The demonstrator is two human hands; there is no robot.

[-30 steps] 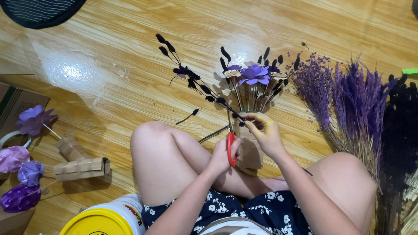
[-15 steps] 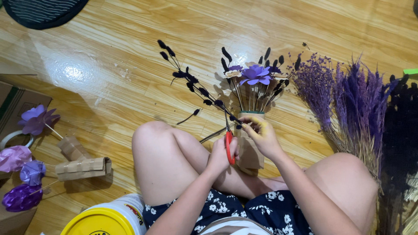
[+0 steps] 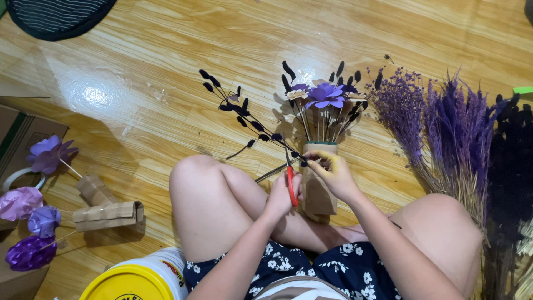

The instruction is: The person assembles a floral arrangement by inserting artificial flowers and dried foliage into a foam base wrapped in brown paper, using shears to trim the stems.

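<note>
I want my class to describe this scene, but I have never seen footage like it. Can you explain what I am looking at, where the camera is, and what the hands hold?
There is no machine here. A person sits on a wooden floor with bare knees up, and the single camera is worn on their head, looking down at their own two hands.

The left hand holds red-handled scissors, blades pointing up toward a dark-budded stem. The right hand pinches that stem's lower end beside a brown paper-wrapped vase, which stands between the legs and holds purple paper flowers.

On the right lie bundles of dried purple flowers. On the left are loose purple paper flowers, cardboard rolls and a cardboard box. A yellow-lidded white bucket sits at the bottom, a dark mat at the top left.
</note>
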